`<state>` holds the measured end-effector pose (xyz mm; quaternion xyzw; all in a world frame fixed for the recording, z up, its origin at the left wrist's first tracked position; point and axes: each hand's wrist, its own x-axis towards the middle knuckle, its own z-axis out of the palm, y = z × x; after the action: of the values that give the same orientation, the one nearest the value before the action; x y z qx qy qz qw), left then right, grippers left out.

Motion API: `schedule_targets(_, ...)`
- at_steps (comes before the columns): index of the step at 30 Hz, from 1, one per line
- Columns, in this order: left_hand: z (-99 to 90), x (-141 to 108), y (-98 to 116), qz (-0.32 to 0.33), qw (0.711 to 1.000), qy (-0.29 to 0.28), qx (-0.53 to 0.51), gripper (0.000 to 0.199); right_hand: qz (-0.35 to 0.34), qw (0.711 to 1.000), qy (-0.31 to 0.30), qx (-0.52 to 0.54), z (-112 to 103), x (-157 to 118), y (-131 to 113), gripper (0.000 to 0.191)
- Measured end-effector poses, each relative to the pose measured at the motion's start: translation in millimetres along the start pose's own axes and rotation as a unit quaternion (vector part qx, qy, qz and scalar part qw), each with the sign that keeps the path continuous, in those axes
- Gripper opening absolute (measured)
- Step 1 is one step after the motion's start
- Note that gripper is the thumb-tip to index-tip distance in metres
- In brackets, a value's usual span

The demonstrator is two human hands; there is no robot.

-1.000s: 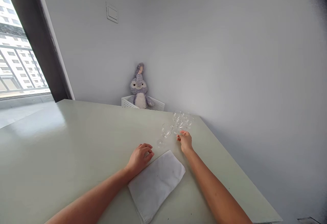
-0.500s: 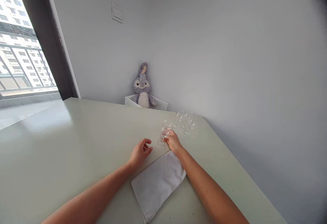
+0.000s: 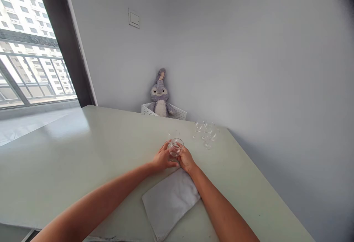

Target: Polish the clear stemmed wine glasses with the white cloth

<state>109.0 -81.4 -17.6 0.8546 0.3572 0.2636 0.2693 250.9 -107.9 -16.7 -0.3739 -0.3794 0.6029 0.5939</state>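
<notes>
A clear stemmed glass (image 3: pixel 176 147) is tilted, its rim toward me, above the far end of a folded white cloth (image 3: pixel 171 201). My right hand (image 3: pixel 186 159) is closed on its right side. My left hand (image 3: pixel 163 158) is at the glass's left side, with thumb and fingers apart around it; whether they touch it I cannot tell. The stem and foot are mostly hidden between the hands. Just behind stands another clear glass (image 3: pixel 174 134), partly covered by the held one.
Several clear stemmed glasses (image 3: pixel 207 133) stand grouped at the far right corner of the pale green table (image 3: pixel 116 142). Behind the table's edge, a grey plush toy (image 3: pixel 160 94) sits in a white perforated basket (image 3: pixel 181 114). Grey walls border the back and right.
My left hand has moved right and come up to the glass. My right hand has brought the glass slightly nearer and tipped its rim toward me. The view has shifted a little left.
</notes>
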Motion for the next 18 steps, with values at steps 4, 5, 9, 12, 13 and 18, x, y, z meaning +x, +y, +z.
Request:
schedule_targets(4, 4.0, 10, -1, -0.022, 0.999, 0.015, -0.03, 0.047, 0.005, 1.0, -0.003, -0.024, 0, 0, 1, 0.032)
schedule_targets(5, 4.1, 10, 0, -0.029, 0.999, 0.028, -0.032, 0.042, 0.004, 0.999, -0.002, -0.032, 0, 0, 2, 0.029)
schedule_targets(9, 0.5, 7, -1, -0.034, 0.997, 0.06, -0.024, 0.033, 0.003, 0.999, -0.009, -0.041, -1, -1, 3, 0.024)
schedule_targets(12, -6.4, 4, -9, -0.061, 0.995, 0.084, -0.003, 0.032, 0.014, 0.999, -0.009, -0.039, -2, -2, 3, 0.025)
schedule_targets(13, -9.7, 3, -13, -0.078, 0.992, 0.095, 0.006, 0.033, 0.019, 0.999, -0.002, -0.041, -3, -2, 4, 0.026)
schedule_targets(18, -36.9, -5, -49, -0.149, 0.979, 0.135, 0.044, 0.031, 0.027, 0.998, 0.019, -0.053, -5, -2, 5, 0.027)
